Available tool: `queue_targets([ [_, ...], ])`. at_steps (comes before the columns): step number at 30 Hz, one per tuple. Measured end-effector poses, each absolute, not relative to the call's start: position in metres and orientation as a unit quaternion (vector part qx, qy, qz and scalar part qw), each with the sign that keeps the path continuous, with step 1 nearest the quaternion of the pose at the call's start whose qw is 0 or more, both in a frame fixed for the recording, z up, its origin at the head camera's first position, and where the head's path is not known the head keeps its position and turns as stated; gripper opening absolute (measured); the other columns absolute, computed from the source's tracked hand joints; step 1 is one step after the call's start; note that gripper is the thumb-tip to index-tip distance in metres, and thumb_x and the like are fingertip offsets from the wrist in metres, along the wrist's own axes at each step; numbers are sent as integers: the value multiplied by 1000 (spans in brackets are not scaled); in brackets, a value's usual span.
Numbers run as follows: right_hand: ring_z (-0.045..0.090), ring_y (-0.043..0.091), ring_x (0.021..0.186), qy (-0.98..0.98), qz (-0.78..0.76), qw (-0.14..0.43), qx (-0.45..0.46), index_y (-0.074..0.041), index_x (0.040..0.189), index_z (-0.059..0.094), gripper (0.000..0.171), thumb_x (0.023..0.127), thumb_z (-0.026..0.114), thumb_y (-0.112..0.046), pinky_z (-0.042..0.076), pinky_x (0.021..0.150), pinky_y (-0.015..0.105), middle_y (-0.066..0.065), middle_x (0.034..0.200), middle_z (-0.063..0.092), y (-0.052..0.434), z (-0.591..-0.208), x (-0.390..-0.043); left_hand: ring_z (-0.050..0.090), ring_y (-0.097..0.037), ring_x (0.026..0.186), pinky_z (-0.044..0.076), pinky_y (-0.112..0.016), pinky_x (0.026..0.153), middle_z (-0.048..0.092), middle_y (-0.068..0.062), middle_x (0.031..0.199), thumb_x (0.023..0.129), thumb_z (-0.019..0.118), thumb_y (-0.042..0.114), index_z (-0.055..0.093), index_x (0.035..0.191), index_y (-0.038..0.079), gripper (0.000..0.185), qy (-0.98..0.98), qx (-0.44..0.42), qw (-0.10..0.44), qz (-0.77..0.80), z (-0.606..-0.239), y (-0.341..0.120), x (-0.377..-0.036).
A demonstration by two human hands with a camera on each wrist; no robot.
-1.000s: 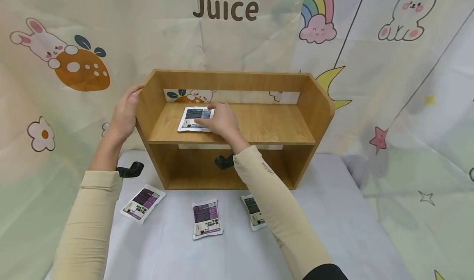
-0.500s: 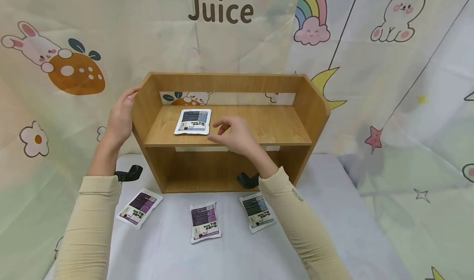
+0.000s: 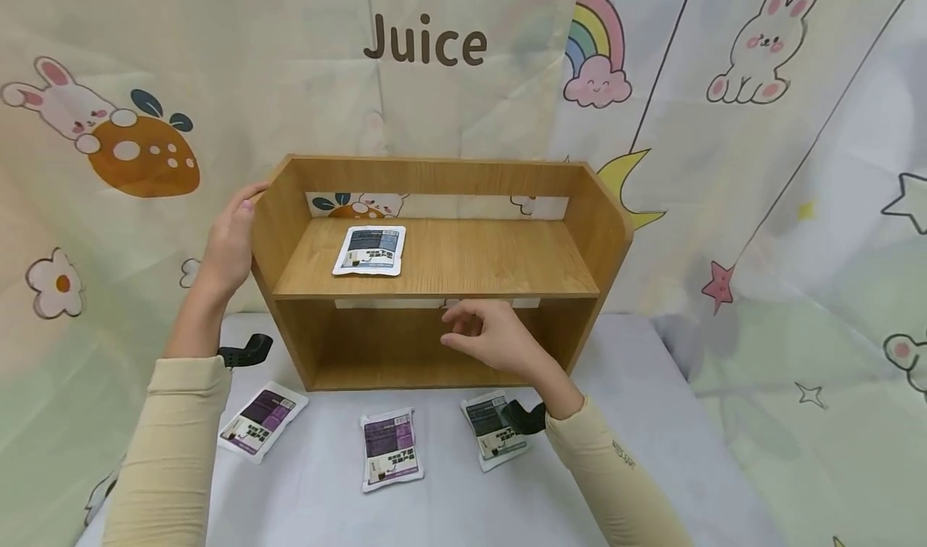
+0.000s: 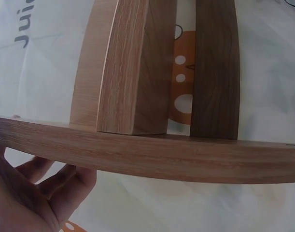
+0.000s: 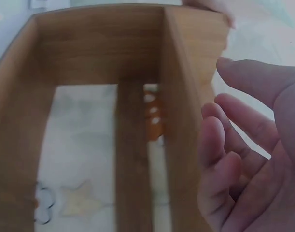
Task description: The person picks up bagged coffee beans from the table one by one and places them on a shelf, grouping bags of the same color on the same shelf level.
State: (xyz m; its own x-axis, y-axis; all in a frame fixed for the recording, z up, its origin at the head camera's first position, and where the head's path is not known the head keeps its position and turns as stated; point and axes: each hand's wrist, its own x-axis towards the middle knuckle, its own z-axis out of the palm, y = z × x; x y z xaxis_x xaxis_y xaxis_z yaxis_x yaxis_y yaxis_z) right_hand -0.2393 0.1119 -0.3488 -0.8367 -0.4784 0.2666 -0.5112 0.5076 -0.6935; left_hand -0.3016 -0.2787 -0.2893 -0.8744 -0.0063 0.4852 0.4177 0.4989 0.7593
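Note:
A two-level wooden shelf (image 3: 507,173) stands on a white-covered table. One grey-labelled packet (image 3: 369,250) lies on its upper board, left of centre. My left hand (image 3: 230,237) grips the shelf's left side panel (image 4: 152,154), fingers curled round its edge. My right hand (image 3: 487,338) hovers empty in front of the lower compartment, fingers loosely curled (image 5: 234,159). On the table in front lie a purple packet (image 3: 262,419) at left, another purple packet (image 3: 391,448) in the middle and a grey packet (image 3: 489,430) just below my right wrist.
A printed curtain (image 3: 760,169) with rabbits and the word Juice hangs close behind the shelf. The table (image 3: 652,418) runs out at the right under the curtain. Black wrist-camera mounts (image 3: 246,347) sit by each forearm.
My right hand let go of the packet on the upper board and drew back down and to the right, in front of the lower compartment. The left hand stayed on the side panel.

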Motion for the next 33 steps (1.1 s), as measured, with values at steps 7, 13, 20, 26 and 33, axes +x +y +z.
queue_targets([
  [7, 53, 14, 68, -876, 402, -13, 266, -16, 108, 69, 25, 85, 77, -19, 49, 58, 29, -7, 91, 62, 139, -398, -226, 44, -32, 111, 39, -49, 86, 42, -14, 138, 104, 18, 44, 33, 150, 30, 51, -844, -119, 218, -476, -293, -284, -297],
  [13, 54, 15, 79, -895, 385, -34, 222, -15, 115, 67, 34, 84, 78, -21, 49, 67, 29, -4, 106, 62, 165, -440, -217, 44, -29, 111, 39, -42, 86, 42, -14, 139, 105, 20, 42, 35, 150, 27, 50, -836, -128, 227, -484, -293, -282, -298],
  [20, 58, 32, 99, -898, 393, -43, 191, -6, 117, 66, 38, 83, 79, -18, 51, 81, 46, 10, 113, 59, 185, -493, -212, 45, -27, 110, 39, -40, 84, 43, -12, 137, 104, 20, 43, 35, 150, 28, 50, -835, -129, 228, -485, -296, -280, -300],
  [26, 53, 33, 110, -902, 400, -2, 166, -4, 113, 67, 41, 78, 83, -17, 45, 90, 52, 9, 115, 56, 187, -519, -209, 44, -31, 116, 39, -50, 90, 42, -11, 140, 104, 20, 47, 34, 150, 34, 50, -836, -118, 221, -488, -291, -278, -302],
  [33, 45, 34, 121, -920, 369, 1, 130, -7, 124, 63, 58, 75, 85, -27, 39, 98, 53, 13, 128, 49, 181, -537, -210, 43, -28, 112, 39, -43, 87, 42, -12, 138, 104, 20, 44, 35, 150, 29, 50, -833, -119, 228, -490, -292, -276, -304],
])
